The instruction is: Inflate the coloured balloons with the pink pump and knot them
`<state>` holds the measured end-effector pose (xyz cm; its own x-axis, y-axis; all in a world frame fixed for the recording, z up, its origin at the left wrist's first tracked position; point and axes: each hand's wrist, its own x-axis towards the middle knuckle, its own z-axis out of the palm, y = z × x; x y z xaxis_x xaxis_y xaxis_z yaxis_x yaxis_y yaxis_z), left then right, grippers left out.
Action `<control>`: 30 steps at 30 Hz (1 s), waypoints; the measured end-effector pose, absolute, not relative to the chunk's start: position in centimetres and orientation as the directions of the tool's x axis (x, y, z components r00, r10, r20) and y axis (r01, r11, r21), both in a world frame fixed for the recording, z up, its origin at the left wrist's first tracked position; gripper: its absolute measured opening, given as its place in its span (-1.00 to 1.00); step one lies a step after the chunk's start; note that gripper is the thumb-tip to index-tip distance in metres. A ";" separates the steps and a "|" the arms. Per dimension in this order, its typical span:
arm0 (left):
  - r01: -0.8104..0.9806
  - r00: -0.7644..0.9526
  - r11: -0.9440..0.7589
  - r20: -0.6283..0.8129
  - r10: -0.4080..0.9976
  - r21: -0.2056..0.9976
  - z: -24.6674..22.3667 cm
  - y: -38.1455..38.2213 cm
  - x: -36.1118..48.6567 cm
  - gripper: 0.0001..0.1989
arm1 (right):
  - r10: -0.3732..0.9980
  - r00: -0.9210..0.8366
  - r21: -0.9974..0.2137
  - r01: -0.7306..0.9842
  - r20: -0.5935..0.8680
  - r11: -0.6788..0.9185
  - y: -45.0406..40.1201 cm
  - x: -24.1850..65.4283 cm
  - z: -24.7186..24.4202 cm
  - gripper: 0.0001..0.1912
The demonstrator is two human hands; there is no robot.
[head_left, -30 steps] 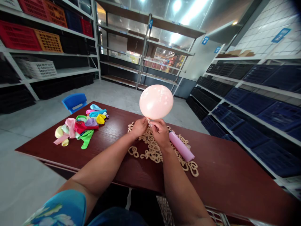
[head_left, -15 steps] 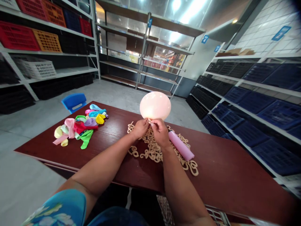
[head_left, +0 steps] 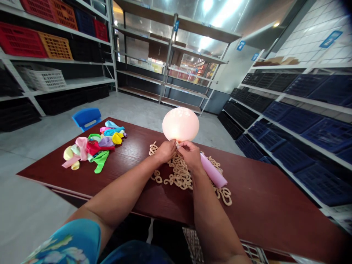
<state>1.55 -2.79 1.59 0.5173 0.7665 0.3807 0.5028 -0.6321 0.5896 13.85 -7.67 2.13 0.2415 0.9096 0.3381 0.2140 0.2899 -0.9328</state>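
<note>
Grey concrete floor (head_left: 132, 106) surrounds a dark red-brown table (head_left: 255, 194), the reference for positions. Beyond its far edge: metal shelving (head_left: 167, 47). Off its left side: shelving with red, orange and white crates (head_left: 49, 79). Off its right side: racks of dark blue and black crates (head_left: 324, 134). Blue chair (head_left: 87, 118) just behind its far left corner.

Pale pink inflated balloon (head_left: 180, 124) is held up above the table's far edge. Left hand (head_left: 165, 151) pinches the balloon's neck; right hand (head_left: 190, 156) has thumb and forefinger pressed together at the same neck. Exact grip on the knot area: too small to tell.

Beneath the hands, on the table: heaped tan curled loops (head_left: 180, 174), pink cylinder (head_left: 213, 170) lying across them. Table's left part: pile of uninflated multicolored balloons (head_left: 95, 147).
</note>
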 end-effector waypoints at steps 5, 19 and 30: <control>0.458 0.481 -0.615 0.403 0.779 0.642 2.0 -3.4 2.0 -0.68 | 0.852 0.328 -0.875 0.407 0.408 0.262 -7.3 13.9 1.5 -0.83; 0.320 0.483 -0.611 0.430 0.763 0.725 1.6 -2.8 1.9 -0.73 | 0.643 0.291 -0.595 0.737 0.708 0.321 -7.7 13.0 1.9 -0.95; 0.385 0.446 -0.591 0.417 0.792 0.709 1.5 -2.5 1.7 -0.74 | 0.806 0.337 -0.857 0.364 0.486 0.365 -7.8 13.0 2.0 -0.77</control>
